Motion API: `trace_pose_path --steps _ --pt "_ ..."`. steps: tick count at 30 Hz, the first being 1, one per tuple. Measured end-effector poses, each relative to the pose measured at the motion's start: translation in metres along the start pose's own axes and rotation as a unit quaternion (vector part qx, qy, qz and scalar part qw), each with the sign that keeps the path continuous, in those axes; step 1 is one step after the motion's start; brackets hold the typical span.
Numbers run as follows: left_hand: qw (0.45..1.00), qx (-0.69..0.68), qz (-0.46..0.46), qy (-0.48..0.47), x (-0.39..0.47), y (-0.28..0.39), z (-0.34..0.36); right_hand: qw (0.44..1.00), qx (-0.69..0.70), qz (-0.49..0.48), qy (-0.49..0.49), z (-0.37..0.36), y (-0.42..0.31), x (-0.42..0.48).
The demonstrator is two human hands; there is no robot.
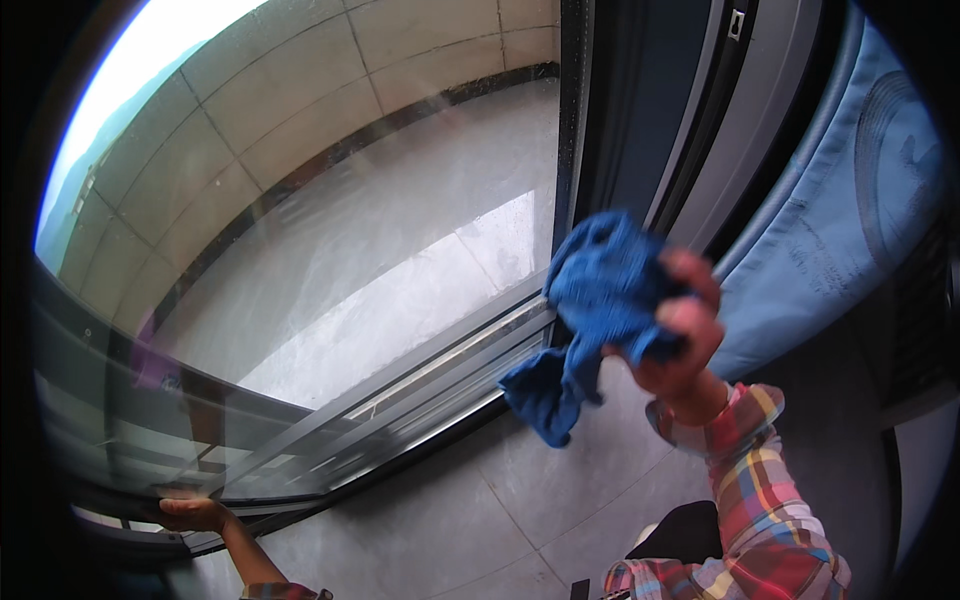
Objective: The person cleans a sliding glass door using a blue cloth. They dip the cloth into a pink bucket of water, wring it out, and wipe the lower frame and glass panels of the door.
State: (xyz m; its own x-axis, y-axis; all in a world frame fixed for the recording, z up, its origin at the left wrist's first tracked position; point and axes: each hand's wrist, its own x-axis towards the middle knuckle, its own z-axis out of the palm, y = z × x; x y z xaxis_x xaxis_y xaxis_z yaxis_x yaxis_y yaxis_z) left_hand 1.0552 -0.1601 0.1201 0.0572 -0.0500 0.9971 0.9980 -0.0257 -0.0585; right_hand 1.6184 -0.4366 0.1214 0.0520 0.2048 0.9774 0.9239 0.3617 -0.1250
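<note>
A crumpled blue cloth (611,277) is bunched in my right hand (686,330), and one corner of it dangles below. That hand is slightly blurred and held up in front of the dark door frame (637,105). At the lower left, my left hand (193,514) grips the dark edge of a glass door panel (150,420); its fingertips are partly hidden. Faint reflections show in the glass. Metal sliding-door tracks (450,345) run along the floor between the two hands.
Beyond the door lie a pale floor (375,195) and a tiled wall (292,90). A light-blue fabric panel (817,225) with dark marks stands at the right. Grey floor tiles (465,525) lie below. A dark shoe or trouser leg (679,536) shows near my right sleeve.
</note>
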Motion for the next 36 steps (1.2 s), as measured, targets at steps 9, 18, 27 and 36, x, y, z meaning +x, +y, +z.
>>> trace_pose_path --steps 9,18,27,36 --pt "0.981 -0.1 -0.165 -0.028 0.0 0.023 -0.012 0.942 -0.213 0.144 0.217 0.081 0.057 -0.119" --pt "0.996 0.018 -0.081 -0.021 -0.015 0.008 0.002 0.834 -0.175 0.508 -0.126 0.1 0.007 -0.324" --pt "0.984 -0.076 -0.153 -0.053 -0.011 0.02 -0.009 0.965 -0.107 0.198 0.136 0.093 -0.019 -0.038" --pt "0.98 -0.079 -0.174 -0.062 -0.007 0.026 -0.014 0.91 -0.206 0.343 0.105 0.175 -0.04 -0.201"
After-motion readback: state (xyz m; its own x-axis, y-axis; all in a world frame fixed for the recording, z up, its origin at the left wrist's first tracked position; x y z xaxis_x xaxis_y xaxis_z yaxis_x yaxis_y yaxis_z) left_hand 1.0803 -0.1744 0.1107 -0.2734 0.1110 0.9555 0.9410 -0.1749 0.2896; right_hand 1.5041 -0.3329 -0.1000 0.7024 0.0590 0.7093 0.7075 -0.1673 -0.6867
